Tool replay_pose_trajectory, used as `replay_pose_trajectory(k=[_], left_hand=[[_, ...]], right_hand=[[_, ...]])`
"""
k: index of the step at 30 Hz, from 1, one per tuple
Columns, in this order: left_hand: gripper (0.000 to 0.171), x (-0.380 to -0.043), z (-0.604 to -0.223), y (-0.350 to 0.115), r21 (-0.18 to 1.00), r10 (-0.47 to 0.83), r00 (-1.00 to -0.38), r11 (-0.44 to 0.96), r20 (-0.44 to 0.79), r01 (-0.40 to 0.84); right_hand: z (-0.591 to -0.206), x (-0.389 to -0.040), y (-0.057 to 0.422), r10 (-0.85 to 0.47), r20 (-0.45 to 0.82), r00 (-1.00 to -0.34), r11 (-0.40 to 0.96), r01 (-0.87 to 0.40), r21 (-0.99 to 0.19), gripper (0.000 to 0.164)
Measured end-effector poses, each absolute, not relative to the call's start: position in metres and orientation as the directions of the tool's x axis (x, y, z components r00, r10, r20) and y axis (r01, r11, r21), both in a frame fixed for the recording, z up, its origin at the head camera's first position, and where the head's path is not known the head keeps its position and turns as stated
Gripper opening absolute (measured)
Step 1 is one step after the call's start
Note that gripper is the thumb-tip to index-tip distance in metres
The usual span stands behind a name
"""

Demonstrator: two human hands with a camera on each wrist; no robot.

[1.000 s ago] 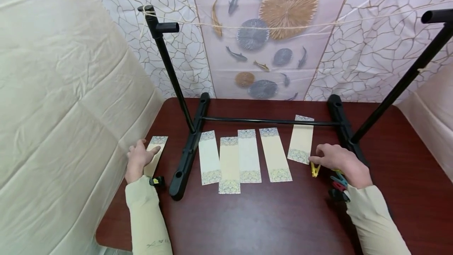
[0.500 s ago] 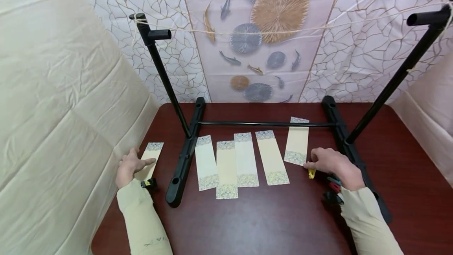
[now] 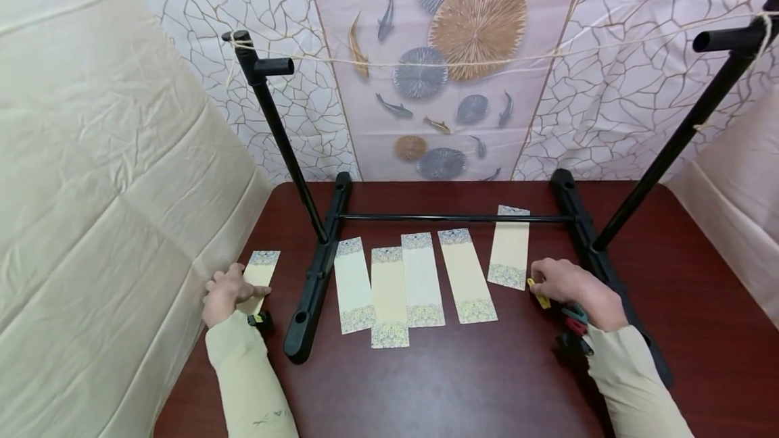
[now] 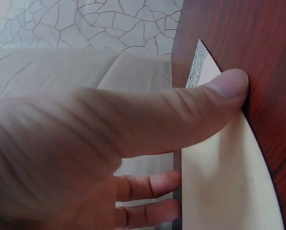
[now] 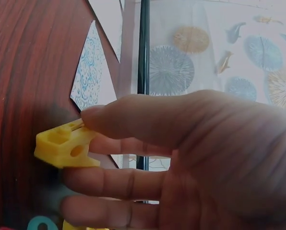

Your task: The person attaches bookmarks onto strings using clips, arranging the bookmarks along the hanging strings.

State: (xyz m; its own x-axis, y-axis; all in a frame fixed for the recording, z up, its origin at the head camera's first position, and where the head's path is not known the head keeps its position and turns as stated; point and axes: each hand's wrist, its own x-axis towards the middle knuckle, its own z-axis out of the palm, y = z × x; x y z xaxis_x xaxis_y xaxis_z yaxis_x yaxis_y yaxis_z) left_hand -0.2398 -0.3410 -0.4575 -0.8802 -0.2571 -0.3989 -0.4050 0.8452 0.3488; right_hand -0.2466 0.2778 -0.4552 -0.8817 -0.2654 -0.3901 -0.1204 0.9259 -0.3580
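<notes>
At the table's left end, my left hand holds a cream card with patterned ends by its long edges. In the left wrist view, the thumb presses the right edge, fingertips meet the left edge, and the card looks bowed. My right hand pinches a small yellow clothespin between thumb and fingers, just above the table. Beside it lies another cream card, its upper part under the stand's crossbar. Several more clothespins, including a teal one, lie below the right hand, partly hidden.
A black stand has two feet, a low crossbar and two leaning posts. A string stretches between the post tops. Several white and cream cards lie in a row. Patterned cloth hangs behind the table.
The head view has shifted slightly. The yellow clothespin has turned in my right hand, from pointing down to slanting toward the nearby card. My left hand stays at the leftmost card.
</notes>
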Motion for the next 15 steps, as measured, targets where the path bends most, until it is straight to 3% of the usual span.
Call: replay_pose_trajectory(k=[8, 15], left_hand=[[0.088, -0.2423, -0.4590, -0.3390, 0.345, -0.293, -0.862, 0.826, -0.413, -0.446], [0.062, -0.2470, -0.4625, -0.3471, 0.440, -0.246, -0.910, 0.813, -0.334, -0.381]], right_hand=[[-0.4546, -0.2466, 0.2784, -0.286, -0.362, -0.887, 0.920, -0.147, -0.364, 0.013], [-0.4526, -0.2466, 0.2775, -0.291, -0.350, -0.891, 0.917, -0.155, -0.368, 0.010]])
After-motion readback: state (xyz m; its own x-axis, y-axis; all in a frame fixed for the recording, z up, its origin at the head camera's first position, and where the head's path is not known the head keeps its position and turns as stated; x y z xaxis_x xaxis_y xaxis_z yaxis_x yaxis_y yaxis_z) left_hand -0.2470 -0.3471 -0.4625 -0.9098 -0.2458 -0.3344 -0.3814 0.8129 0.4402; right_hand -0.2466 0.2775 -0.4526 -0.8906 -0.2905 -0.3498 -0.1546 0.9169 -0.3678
